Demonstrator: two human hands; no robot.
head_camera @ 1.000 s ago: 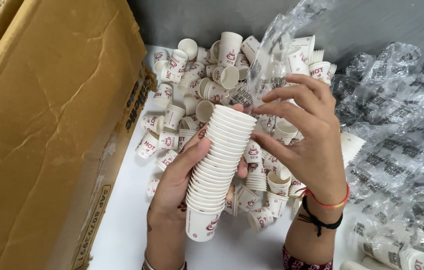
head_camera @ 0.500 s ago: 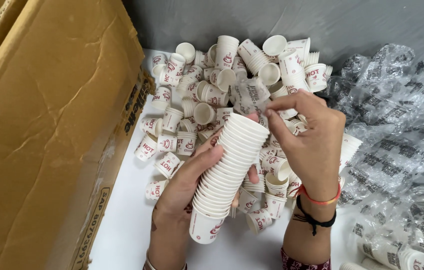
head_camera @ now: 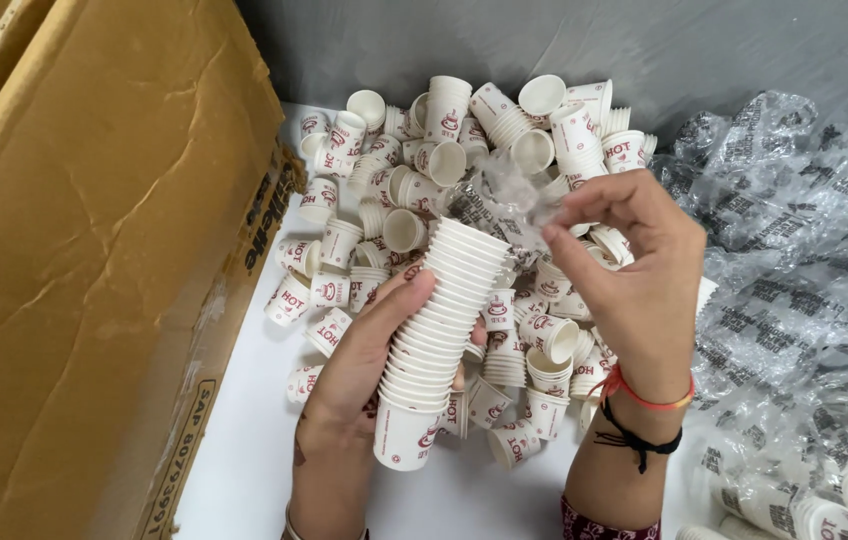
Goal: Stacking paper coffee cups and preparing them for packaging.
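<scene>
White counter (head_camera: 244,470) strewn with loose paper cups (head_camera: 414,190) was seen as a nested cup stack (head_camera: 439,330) was cradled tilted in the left hand's (head_camera: 364,370) closed grip, steadied while a clear plastic sleeve (head_camera: 504,200) was pinched above it by the right hand (head_camera: 634,270).

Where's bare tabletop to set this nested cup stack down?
Bare white table lies between the cardboard box and the left hand; some between the wrists. The loose cup pile ahead and plastic sleeves rightward are crowded.

Cardboard box (head_camera: 94,280) cut off left; wrapped cups (head_camera: 844,490) cropped bottom right; clear film (head_camera: 504,195) blurred.
</scene>
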